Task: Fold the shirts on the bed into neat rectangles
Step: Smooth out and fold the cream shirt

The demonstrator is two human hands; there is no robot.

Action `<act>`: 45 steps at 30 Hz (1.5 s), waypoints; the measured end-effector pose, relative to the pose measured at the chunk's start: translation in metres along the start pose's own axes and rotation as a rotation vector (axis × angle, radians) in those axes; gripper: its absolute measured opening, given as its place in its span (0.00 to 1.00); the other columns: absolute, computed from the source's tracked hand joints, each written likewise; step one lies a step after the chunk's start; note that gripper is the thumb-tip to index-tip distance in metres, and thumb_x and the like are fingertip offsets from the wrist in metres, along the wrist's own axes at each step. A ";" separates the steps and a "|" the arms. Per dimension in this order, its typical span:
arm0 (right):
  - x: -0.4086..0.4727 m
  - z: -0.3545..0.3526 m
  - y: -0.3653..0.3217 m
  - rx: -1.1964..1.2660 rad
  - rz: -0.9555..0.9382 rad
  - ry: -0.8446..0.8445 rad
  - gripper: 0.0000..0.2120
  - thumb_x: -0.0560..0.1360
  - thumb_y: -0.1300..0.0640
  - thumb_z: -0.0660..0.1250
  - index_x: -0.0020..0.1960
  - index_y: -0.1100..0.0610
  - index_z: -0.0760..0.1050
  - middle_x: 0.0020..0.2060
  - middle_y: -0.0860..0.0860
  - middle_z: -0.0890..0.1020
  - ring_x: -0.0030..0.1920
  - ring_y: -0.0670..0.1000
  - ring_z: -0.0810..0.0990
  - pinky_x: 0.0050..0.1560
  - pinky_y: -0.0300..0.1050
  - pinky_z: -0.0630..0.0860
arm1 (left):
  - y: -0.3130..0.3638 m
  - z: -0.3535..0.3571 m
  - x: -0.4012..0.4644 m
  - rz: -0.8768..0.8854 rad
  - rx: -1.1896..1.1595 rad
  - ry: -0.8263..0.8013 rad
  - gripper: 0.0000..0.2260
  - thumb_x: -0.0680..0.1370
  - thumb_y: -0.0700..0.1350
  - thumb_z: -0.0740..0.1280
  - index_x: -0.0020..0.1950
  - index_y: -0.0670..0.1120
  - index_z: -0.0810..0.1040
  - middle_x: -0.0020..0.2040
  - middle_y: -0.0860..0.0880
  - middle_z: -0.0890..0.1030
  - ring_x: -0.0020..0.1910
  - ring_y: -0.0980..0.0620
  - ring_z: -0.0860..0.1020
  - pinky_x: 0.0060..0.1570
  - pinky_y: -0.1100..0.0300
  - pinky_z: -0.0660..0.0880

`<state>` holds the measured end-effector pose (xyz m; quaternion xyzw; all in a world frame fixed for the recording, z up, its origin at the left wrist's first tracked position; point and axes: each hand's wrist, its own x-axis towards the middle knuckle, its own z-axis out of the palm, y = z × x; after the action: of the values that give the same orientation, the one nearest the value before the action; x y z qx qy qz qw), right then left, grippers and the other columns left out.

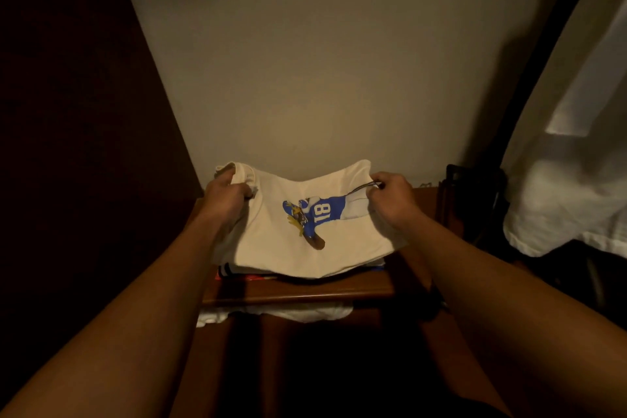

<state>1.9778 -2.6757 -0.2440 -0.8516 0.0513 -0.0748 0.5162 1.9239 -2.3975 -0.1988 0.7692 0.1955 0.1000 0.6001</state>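
A folded cream shirt [281,248] with a blue number-18 player print lies on top of a small stack of folded clothes [234,270] on a wooden nightstand. My left hand [225,195] grips the shirt's left edge by the collar. My right hand [390,198] pinches its right edge. The shirt's middle sags a little between the two hands, and its front edge hangs over the stack.
The nightstand [298,290] stands against a pale wall, and white cloth [291,314] spills from the shelf under its top. A bed with white bedding [570,200] is at the right. A dark object [475,200] stands between the nightstand and the bed. Dark furniture fills the left.
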 end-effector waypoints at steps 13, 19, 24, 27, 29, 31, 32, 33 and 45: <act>0.058 0.040 0.033 0.037 0.057 0.040 0.15 0.80 0.66 0.62 0.65 0.59 0.79 0.53 0.56 0.84 0.50 0.54 0.82 0.41 0.36 0.72 | -0.032 0.003 0.085 0.053 0.088 -0.029 0.24 0.78 0.32 0.69 0.73 0.45 0.74 0.58 0.47 0.80 0.53 0.50 0.78 0.50 0.62 0.74; 0.039 0.052 0.073 -0.093 0.169 -0.072 0.12 0.79 0.68 0.61 0.61 0.65 0.77 0.51 0.58 0.81 0.49 0.55 0.79 0.44 0.42 0.71 | -0.101 0.006 0.086 -0.159 0.319 -0.100 0.22 0.77 0.41 0.74 0.69 0.38 0.74 0.63 0.44 0.78 0.54 0.48 0.76 0.41 0.63 0.72; 0.044 0.058 0.069 -0.116 0.152 -0.095 0.14 0.81 0.66 0.58 0.63 0.60 0.76 0.55 0.56 0.81 0.52 0.56 0.79 0.46 0.42 0.75 | -0.089 0.001 0.091 -0.121 0.438 -0.138 0.25 0.73 0.43 0.75 0.69 0.41 0.75 0.64 0.44 0.76 0.57 0.46 0.75 0.45 0.61 0.72; 0.046 0.056 0.067 -0.106 0.136 -0.051 0.14 0.80 0.67 0.59 0.61 0.60 0.78 0.55 0.59 0.82 0.51 0.57 0.80 0.48 0.45 0.74 | -0.102 -0.011 0.114 -0.082 0.392 -0.071 0.26 0.58 0.54 0.74 0.56 0.54 0.81 0.57 0.48 0.83 0.51 0.48 0.82 0.52 0.51 0.81; 0.043 0.052 0.069 -0.149 0.142 -0.057 0.13 0.80 0.67 0.60 0.62 0.63 0.77 0.56 0.60 0.81 0.52 0.56 0.78 0.49 0.43 0.71 | -0.111 -0.015 0.116 -0.066 0.462 -0.058 0.25 0.57 0.56 0.74 0.52 0.52 0.82 0.56 0.46 0.83 0.52 0.45 0.82 0.55 0.50 0.81; 0.039 0.051 0.076 -0.219 0.166 -0.081 0.13 0.80 0.65 0.63 0.63 0.62 0.76 0.58 0.59 0.80 0.55 0.57 0.78 0.50 0.44 0.72 | -0.096 -0.011 0.083 -0.061 0.533 -0.068 0.25 0.66 0.47 0.78 0.62 0.43 0.80 0.63 0.42 0.79 0.59 0.40 0.78 0.56 0.55 0.75; 0.035 0.051 0.078 -0.258 0.181 -0.086 0.12 0.80 0.63 0.64 0.63 0.61 0.75 0.58 0.58 0.80 0.56 0.56 0.78 0.50 0.46 0.73 | -0.097 -0.007 0.074 -0.082 0.552 -0.066 0.26 0.70 0.41 0.77 0.67 0.40 0.77 0.65 0.40 0.77 0.62 0.38 0.76 0.55 0.56 0.72; 0.031 0.052 0.078 -0.313 0.178 -0.084 0.13 0.80 0.61 0.65 0.63 0.59 0.74 0.59 0.57 0.79 0.57 0.56 0.78 0.51 0.48 0.75 | -0.101 -0.004 0.066 -0.092 0.609 -0.042 0.28 0.71 0.41 0.76 0.70 0.39 0.74 0.67 0.39 0.76 0.64 0.37 0.74 0.57 0.55 0.72; -0.005 0.077 0.085 -0.945 -0.282 -0.386 0.35 0.80 0.30 0.40 0.81 0.44 0.42 0.82 0.52 0.45 0.81 0.56 0.44 0.78 0.62 0.45 | -0.135 0.043 0.041 0.273 1.246 -0.360 0.37 0.78 0.73 0.42 0.83 0.57 0.44 0.84 0.46 0.45 0.82 0.40 0.45 0.77 0.39 0.48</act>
<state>1.9864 -2.6473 -0.3549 -0.9884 -0.1316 0.0461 0.0609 1.9535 -2.3902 -0.3430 0.9950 0.0143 -0.0867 0.0481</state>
